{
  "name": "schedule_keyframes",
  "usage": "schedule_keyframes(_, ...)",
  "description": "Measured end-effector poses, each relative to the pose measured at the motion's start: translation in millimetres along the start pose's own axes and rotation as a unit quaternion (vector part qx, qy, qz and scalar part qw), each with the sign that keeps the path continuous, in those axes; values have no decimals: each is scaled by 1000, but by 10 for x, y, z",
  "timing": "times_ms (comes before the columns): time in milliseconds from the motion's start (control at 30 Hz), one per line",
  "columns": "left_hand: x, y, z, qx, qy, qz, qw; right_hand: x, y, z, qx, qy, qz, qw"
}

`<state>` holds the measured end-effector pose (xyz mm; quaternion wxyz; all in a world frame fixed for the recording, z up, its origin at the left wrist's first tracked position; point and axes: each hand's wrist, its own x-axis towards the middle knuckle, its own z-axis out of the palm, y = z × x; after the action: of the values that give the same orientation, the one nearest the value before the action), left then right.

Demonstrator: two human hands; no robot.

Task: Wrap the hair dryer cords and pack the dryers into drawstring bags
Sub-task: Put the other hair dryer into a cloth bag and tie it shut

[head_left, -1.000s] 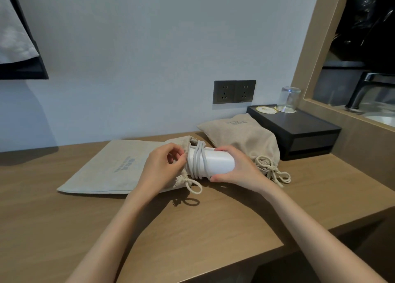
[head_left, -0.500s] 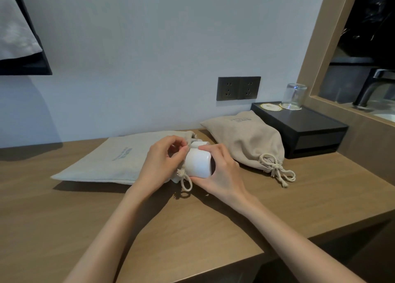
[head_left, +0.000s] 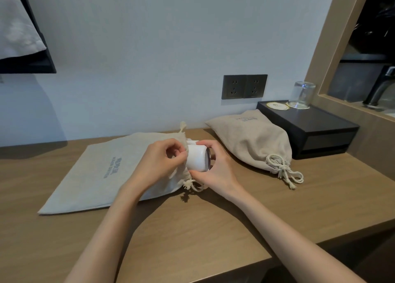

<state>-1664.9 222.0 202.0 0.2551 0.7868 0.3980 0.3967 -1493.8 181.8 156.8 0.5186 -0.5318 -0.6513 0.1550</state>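
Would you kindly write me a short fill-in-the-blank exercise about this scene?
1. The right hand holds the white ____ in the mouth of the flat drawstring bag, which the left hand pinches.
2. The tied drawstring bag lies on the person's ____ side.
3. The glass stands on the ____ box.
Missing: hair dryer; right; black.

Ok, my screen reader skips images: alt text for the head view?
A right hand holds a white hair dryer partly inside a beige drawstring bag whose mouth the left hand pinches. A second, tied bag lies on the wooden desk.
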Motion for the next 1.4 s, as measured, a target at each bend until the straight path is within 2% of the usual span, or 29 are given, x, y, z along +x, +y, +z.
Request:
schedule_keyframes(167, 32, -47, -18, 32, 35, -36, 998, 80, -21, -222, 59, -130, 26, 989)
schedule_keyframes(267, 45, -40, -33, -4, 11, -37, 999, 158, -1, -313, 121, -91, 70, 986)
schedule_keyframes(367, 44, -51, -65, -14, -5, -12, 1000, 260, 12, -360, 56, -22, 78, 995)
schedule_keyframes(467, 51, -104, -75, -19, -29, -2, 999, 397, -34, -359, 2, -8, 35, 999)
schedule_keyframes(533, 51, -135, -72, -13, -37, 6, 999, 509, -46, -338, -45, -53, 9, 998)
schedule_keyframes(633, 58, -178, -89, -8, -54, 7, 998, 665, 8, -265, -134, -160, -12, 978)
schedule_keyframes(733, 60, -193, -114, -20, -75, 16, 997, 748, 37, -152, -140, -221, -3, 965)
schedule_keyframes(800, 54, -188, -130, -22, -77, 18, 997, 756, 64, -104, -127, -213, 11, 969)
schedule_keyframes(933, 30, -85, -82, 3, -54, 17, 998, 666, 153, -118, -169, -182, -1, 969)
schedule_keyframes(1000, 6, -40, -26, 30, -73, 13, 997, 579, 163, -141, -175, -158, 4, 972)
schedule_keyframes(1067, -22, -36, 16, 104, -128, 36, 986, 497, 147, -160, -188, -122, 17, 975)
schedule_keyframes(1133, -45, -55, 47, 199, -152, 93, 964, 442, 139, -216, -186, -95, 26, 978)
schedule_keyframes(1200, -52, -43, 66, 238, -132, 111, 956, 412, 148, -328, -149, -96, 33, 984)
schedule_keyframes(1267, -67, -9, 100, 266, -99, 94, 954, 386, 169, -456, -110, -108, 42, 987)
schedule_keyframes(1400, -107, 37, 228, 323, -40, 93, 941, 300, 275, -498, -122, -91, 30, 988)
